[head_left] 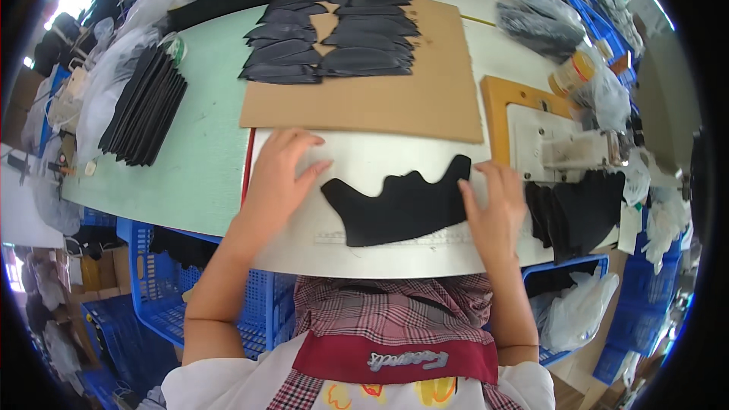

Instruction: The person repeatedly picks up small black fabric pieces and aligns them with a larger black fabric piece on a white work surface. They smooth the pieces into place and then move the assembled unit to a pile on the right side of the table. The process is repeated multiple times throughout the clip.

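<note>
A flat black fabric piece (pixel 399 205) lies on the white tabletop in front of me, its upper edge cut in curves and its lower edge over a printed ruler strip (pixel 448 237). My left hand (pixel 282 167) hovers or rests left of the piece, apart from it, thumb and fingers spread with nothing between them. At the right end of the piece is my right hand (pixel 495 209). Its thumb tip meets the fabric's edge, while its fingers stretch out beside it. Whether it presses on the fabric I cannot tell.
A cardboard sheet (pixel 364 110) bears rows of dark layered pieces (pixel 368 30). Black pieces (pixel 144 106) stand stacked on the green table at left. On the right are a sewing machine (pixel 569 148) and more black pieces (pixel 577 212). Blue baskets (pixel 163 281) sit below the table.
</note>
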The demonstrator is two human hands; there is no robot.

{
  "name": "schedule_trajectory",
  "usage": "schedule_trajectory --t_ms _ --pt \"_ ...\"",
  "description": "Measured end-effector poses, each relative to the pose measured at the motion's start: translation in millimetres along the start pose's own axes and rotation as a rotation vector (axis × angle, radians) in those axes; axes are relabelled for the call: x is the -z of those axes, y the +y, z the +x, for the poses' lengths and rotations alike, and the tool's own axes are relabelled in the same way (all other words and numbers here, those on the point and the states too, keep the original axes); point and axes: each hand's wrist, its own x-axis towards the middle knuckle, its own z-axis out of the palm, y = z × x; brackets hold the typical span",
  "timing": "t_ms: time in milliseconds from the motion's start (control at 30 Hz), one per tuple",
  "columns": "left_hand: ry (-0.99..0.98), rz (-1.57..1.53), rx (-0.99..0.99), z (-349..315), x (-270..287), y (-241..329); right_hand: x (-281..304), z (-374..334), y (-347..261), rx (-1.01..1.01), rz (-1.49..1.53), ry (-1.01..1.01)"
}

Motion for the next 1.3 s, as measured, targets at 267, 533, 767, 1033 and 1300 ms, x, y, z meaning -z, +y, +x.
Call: schedule_trajectory --t_ms 267,533,767,1033,1300 --pt "0.112 0.229 -0.090 59 9 -75 -112 140 -52 0.639 -0.171 0.077" --pt "0.202 0.187 0.493 100 29 -164 -171 181 -70 0.713 -0.367 0.065" --pt "0.159 -0.207 0.444 103 19 -194 -151 189 -51 0.373 0.034 0.088" --pt "0.468 0.104 0.153 107 31 -128 -86 185 -19 0.353 0.131 0.034" --pt "0.082 0.036 -0.035 134 -36 -64 -60 121 9 0.498 -0.141 -0.124"
